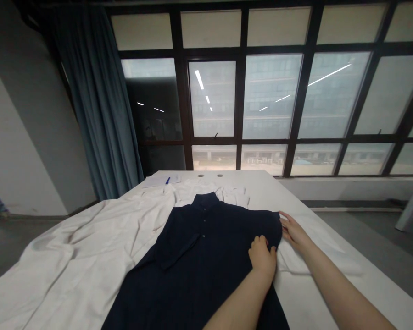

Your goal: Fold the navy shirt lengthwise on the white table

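Observation:
A dark navy button-up shirt (199,256) lies flat on a white sheet (89,247) spread over a table, collar pointing away from me. Its left sleeve is folded inward across the front. My left hand (262,256) rests on the shirt's right shoulder area with the fingers curled onto the fabric. My right hand (293,231) lies at the shirt's right sleeve edge, fingers stretched out and touching the dark cloth where it meets the white sheet.
A white table (306,293) carries the rumpled sheet. At the far end lie a sheet of paper with a blue pen (167,180) and a folded white cloth (236,195). Large dark-framed windows and a blue-grey curtain (96,114) stand behind. Floor lies to the right.

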Demonstrator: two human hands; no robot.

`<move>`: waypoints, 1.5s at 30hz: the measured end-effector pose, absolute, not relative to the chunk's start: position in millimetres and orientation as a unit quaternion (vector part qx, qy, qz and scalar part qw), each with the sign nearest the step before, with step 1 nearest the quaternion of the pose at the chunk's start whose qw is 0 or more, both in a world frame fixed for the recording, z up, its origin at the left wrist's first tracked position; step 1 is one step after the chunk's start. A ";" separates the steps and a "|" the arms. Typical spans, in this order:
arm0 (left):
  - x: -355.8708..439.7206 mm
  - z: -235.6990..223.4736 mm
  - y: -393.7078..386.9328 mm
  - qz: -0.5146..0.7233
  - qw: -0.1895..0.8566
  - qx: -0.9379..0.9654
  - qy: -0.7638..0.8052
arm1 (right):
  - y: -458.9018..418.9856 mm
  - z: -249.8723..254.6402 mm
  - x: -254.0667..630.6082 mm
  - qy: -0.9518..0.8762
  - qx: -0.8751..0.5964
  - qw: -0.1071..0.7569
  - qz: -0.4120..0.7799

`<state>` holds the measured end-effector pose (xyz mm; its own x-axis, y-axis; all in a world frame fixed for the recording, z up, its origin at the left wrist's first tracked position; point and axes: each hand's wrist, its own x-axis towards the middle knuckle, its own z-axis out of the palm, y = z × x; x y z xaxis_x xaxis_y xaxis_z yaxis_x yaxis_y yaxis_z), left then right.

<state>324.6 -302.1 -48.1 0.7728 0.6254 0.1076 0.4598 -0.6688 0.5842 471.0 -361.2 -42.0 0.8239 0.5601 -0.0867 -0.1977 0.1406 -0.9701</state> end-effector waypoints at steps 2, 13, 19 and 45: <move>322.7 -50.7 -300.5 0.158 0.278 0.900 0.296 | -361.1 -42.2 478.1 -0.176 -0.614 0.723 0.262; 332.7 -60.1 -303.2 0.142 0.205 0.934 0.257 | -346.2 -42.9 528.4 -0.256 -0.796 0.493 0.240; 332.6 -60.8 -302.2 0.113 0.060 0.985 0.117 | -341.2 -55.8 547.0 -0.259 -0.819 0.463 0.221; 328.1 -67.8 -295.1 0.139 0.061 0.987 0.045 | -345.1 -55.0 544.4 -0.193 -0.805 0.537 0.165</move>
